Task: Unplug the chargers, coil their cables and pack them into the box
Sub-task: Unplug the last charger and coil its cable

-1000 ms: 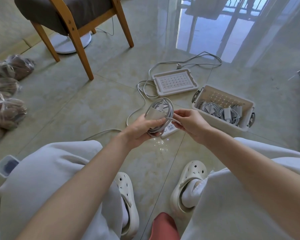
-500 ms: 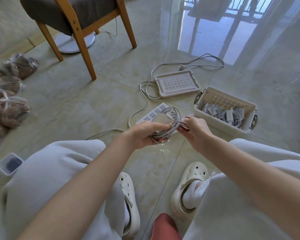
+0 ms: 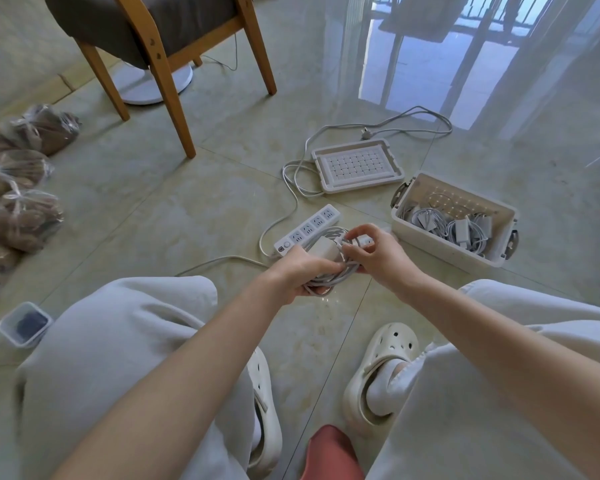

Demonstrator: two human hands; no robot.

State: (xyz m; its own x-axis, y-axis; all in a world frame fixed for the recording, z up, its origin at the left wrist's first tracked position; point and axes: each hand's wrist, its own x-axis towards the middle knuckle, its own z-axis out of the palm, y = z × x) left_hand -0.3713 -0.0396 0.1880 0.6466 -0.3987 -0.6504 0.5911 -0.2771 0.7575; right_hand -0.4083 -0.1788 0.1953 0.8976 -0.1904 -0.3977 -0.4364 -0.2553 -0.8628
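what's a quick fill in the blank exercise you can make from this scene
1. The left hand and right hand both hold one coiled ____.
2. The box stands to the person's ____.
3. Its lid lies on the floor, so the box is ____.
Missing words: charger; right; open.
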